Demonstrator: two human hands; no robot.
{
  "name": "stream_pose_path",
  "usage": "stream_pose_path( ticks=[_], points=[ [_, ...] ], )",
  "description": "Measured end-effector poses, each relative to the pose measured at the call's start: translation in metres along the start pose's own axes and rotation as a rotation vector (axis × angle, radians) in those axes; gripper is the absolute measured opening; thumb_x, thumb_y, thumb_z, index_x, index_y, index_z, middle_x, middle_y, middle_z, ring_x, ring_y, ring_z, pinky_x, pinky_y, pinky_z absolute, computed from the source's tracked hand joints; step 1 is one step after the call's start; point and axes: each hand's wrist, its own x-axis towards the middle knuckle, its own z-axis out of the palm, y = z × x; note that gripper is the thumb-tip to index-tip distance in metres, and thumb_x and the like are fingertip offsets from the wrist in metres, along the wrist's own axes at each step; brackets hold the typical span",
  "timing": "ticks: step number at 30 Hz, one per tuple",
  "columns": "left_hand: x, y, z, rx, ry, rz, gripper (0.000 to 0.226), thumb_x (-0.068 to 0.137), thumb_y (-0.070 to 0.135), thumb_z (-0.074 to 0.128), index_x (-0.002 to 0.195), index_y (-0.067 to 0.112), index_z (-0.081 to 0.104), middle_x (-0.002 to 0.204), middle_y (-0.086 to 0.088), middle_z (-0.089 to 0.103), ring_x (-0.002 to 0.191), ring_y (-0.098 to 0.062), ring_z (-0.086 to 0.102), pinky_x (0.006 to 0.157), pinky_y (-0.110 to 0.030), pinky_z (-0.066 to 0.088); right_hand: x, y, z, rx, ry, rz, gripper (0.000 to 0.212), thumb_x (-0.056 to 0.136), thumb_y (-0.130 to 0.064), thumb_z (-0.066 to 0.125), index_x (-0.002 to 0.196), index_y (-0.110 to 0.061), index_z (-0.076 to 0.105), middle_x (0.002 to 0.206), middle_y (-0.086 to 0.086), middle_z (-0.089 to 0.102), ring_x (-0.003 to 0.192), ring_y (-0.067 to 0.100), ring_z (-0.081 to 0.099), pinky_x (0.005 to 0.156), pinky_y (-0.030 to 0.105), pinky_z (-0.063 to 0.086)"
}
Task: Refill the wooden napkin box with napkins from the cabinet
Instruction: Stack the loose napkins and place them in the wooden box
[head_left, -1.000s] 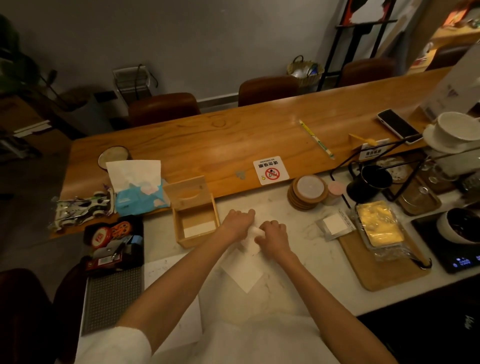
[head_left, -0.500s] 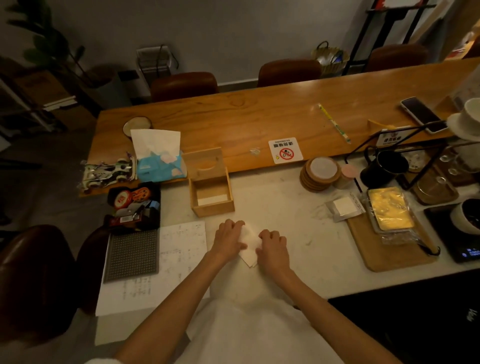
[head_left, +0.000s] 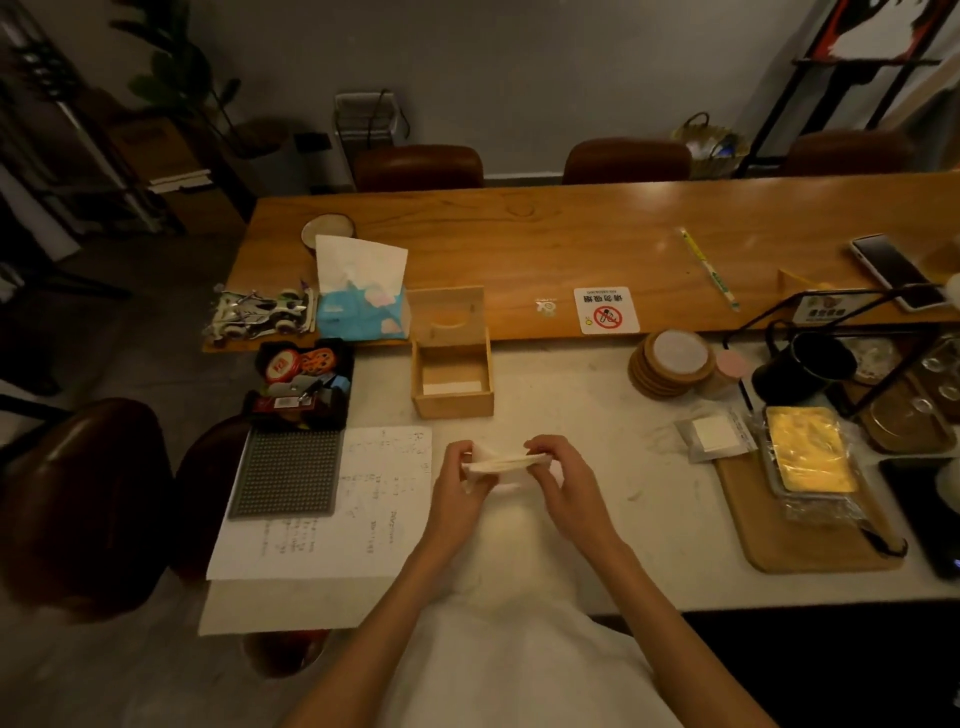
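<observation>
The wooden napkin box (head_left: 452, 404) stands open on the white counter, its lid (head_left: 448, 313) propped upright behind it. A few white napkins (head_left: 453, 387) lie flat at its bottom. Nearer to me, a thin stack of folded white napkins (head_left: 506, 461) is lifted just above the counter. My left hand (head_left: 460, 478) pinches its left end and my right hand (head_left: 561, 480) pinches its right end. The stack is a short way in front of the box, slightly to the right.
A blue tissue pack (head_left: 362, 293) and toy car (head_left: 260, 312) sit left of the box. A sheet of paper (head_left: 332, 509) with a dark mat (head_left: 287, 473) lies at my left. Coasters (head_left: 670, 364), a bagged napkin (head_left: 714, 435) and a wooden tray (head_left: 810, 540) stand at right.
Both hands have drawn back from beside the box toward me and raised the napkins off the counter, now held edge-on between them. The camera view has pulled back.
</observation>
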Motion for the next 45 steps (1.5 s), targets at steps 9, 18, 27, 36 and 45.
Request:
stream_pose_path(
  ticks=[9,18,27,36,45],
  points=[
    [-0.016,-0.036,0.01,-0.006,0.01,0.02,0.022,0.086,-0.006,0.06,0.095,0.013,0.059,0.099,0.004,0.066,0.098,-0.006,0.063,0.091,-0.021,0.047,-0.022,0.039,0.006,-0.064,0.036,-0.032,0.04,0.089,0.004,0.047,0.114,-0.024,0.059,0.11,-0.005,0.059,0.105,-0.001,0.055,0.091,0.027,0.049],
    [-0.012,-0.036,0.016,-0.001,-0.051,0.056,0.036,0.097,0.005,0.052,0.128,0.024,0.053,0.135,0.006,0.056,0.13,-0.009,0.049,0.111,-0.023,0.037,-0.026,0.046,0.017,0.169,-0.048,0.238,0.072,0.094,-0.015,0.058,0.154,-0.02,0.02,0.157,-0.008,0.026,0.142,0.001,0.026,0.115,0.02,0.024],
    [-0.016,-0.031,0.028,0.007,-0.16,-0.006,0.058,0.101,0.009,0.043,0.153,0.021,0.021,0.153,0.013,0.025,0.141,-0.001,0.022,0.116,-0.022,0.021,-0.025,0.045,0.03,0.182,-0.073,0.264,0.079,0.094,-0.008,0.058,0.156,-0.019,0.01,0.16,-0.009,0.018,0.144,0.004,0.022,0.117,0.022,0.021],
    [-0.011,-0.035,0.024,0.002,-0.021,0.093,0.034,0.096,0.001,0.05,0.119,0.026,0.056,0.126,0.014,0.06,0.123,0.001,0.051,0.109,-0.022,0.039,-0.024,0.048,0.023,0.214,0.139,0.196,0.03,0.092,-0.009,0.058,0.118,-0.025,0.058,0.124,-0.01,0.059,0.129,0.015,0.049,0.112,0.042,0.038],
    [-0.012,-0.037,0.024,-0.017,-0.056,0.057,0.043,0.096,0.012,0.056,0.136,0.016,0.045,0.135,0.01,0.051,0.127,-0.006,0.047,0.107,-0.017,0.037,-0.025,0.042,0.023,0.164,0.023,0.247,0.063,0.097,-0.013,0.056,0.152,-0.021,0.027,0.156,-0.009,0.03,0.143,0.006,0.027,0.116,0.025,0.024]
  ],
)
